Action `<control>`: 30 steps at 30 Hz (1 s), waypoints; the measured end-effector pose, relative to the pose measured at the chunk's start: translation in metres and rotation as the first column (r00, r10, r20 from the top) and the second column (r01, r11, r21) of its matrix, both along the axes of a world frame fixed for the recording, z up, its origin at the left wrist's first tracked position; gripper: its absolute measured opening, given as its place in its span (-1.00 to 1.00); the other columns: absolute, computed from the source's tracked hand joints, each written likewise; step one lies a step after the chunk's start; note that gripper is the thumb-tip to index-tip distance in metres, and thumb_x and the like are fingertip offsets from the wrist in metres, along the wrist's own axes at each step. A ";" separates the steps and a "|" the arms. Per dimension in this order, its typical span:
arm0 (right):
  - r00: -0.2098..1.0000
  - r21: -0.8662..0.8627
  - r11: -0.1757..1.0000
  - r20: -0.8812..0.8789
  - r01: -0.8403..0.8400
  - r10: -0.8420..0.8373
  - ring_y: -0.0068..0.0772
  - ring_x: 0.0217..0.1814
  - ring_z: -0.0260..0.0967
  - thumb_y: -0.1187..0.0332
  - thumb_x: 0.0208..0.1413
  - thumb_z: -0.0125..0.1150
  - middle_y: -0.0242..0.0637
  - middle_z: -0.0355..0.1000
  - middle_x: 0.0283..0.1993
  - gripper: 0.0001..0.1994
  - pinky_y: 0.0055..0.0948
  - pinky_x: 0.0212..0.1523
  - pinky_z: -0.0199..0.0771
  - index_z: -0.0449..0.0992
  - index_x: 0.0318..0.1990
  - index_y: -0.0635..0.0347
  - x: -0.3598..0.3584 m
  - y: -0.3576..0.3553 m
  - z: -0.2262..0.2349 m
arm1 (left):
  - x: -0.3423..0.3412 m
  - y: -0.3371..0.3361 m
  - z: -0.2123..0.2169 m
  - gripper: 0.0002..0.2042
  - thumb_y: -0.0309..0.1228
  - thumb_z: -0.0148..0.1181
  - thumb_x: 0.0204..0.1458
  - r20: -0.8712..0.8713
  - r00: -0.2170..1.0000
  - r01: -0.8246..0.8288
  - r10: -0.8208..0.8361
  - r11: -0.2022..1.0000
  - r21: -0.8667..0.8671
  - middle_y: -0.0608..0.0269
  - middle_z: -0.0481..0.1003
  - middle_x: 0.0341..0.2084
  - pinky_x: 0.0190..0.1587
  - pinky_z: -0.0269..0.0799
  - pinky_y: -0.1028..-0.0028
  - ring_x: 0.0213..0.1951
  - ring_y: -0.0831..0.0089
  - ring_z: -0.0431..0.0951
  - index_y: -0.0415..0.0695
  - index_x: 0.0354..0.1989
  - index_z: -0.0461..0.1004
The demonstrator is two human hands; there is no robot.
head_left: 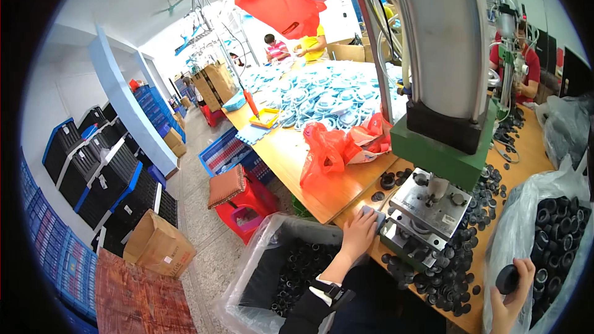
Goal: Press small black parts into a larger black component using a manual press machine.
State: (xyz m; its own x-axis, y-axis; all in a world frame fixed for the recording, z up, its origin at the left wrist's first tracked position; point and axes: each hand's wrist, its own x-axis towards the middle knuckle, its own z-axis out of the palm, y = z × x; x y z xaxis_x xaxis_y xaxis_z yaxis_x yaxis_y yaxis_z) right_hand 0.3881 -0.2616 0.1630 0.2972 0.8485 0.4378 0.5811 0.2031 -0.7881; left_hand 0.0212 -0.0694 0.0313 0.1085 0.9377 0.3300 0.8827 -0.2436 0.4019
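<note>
A bench press (pixel 443 128) with a green head and a clear cylinder stands over a metal die block (pixel 430 204). My left hand (pixel 359 235) lies beside the die, its fingers stretched over a small grey block (pixel 373 215) at the bench edge. Between the thumb and fingers of my right hand (pixel 520 291) is a round black cap (pixel 507 279), held at the near right. Next to that hand, a clear plastic bag (pixel 504 235) contains many black rings (pixel 550 229). Loose black discs (pixel 442 284) lie heaped around the die.
A bag-lined bin (pixel 257 260) with black rings stands left of my knees. Red plastic bags (pixel 334 151) lie on the wooden table (pixel 278 154), before a pile of pale blue parts (pixel 334 96). A red stool (pixel 250 204) and stacked crates (pixel 93 161) are at left. People work farther off.
</note>
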 end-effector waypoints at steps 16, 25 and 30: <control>0.861 -0.020 0.967 -0.461 -0.254 0.216 -0.27 0.17 0.24 0.58 -0.22 0.37 -0.13 0.27 0.12 -0.35 -0.38 0.19 0.18 0.29 0.13 0.36 -0.046 0.014 -0.009 | 0.124 -0.011 0.093 -0.62 -0.27 0.38 -0.29 0.449 0.881 -0.072 -0.148 0.896 0.437 0.17 0.50 -0.33 0.05 0.19 0.21 -0.15 0.16 0.46 -0.14 -0.27 0.48; 0.934 0.046 0.935 -0.048 -0.352 0.354 -0.12 -0.14 0.44 0.34 -0.18 0.45 -0.02 0.44 -0.11 -0.42 -0.38 -0.12 0.42 0.36 0.03 0.35 -0.106 0.095 0.000 | 0.089 -0.001 0.119 -0.61 -0.24 0.42 -0.32 0.261 0.897 0.249 -0.357 0.896 0.368 0.16 0.53 -0.30 -0.06 0.33 0.20 -0.16 0.13 0.50 -0.08 -0.26 0.51; 0.901 0.022 0.901 -0.005 -0.433 0.433 -0.03 -0.18 0.42 0.34 -0.14 0.42 -0.02 0.43 -0.17 -0.45 -0.30 -0.20 0.42 0.33 0.02 0.34 -0.107 0.117 -0.009 | 0.075 0.019 0.140 -0.63 -0.29 0.43 -0.27 0.348 0.811 0.486 -0.470 0.873 0.046 0.17 0.55 -0.31 -0.09 0.40 0.34 -0.19 0.23 0.54 -0.13 -0.24 0.55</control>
State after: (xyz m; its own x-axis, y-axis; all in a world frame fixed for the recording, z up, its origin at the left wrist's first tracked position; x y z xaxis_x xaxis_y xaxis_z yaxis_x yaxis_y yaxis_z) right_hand 0.2812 -0.1450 0.1543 -0.0933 0.8856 0.4549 0.4244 0.4487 -0.7865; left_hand 0.0963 -0.0508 0.1708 0.4366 0.8109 0.3897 0.4668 -0.5745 0.6723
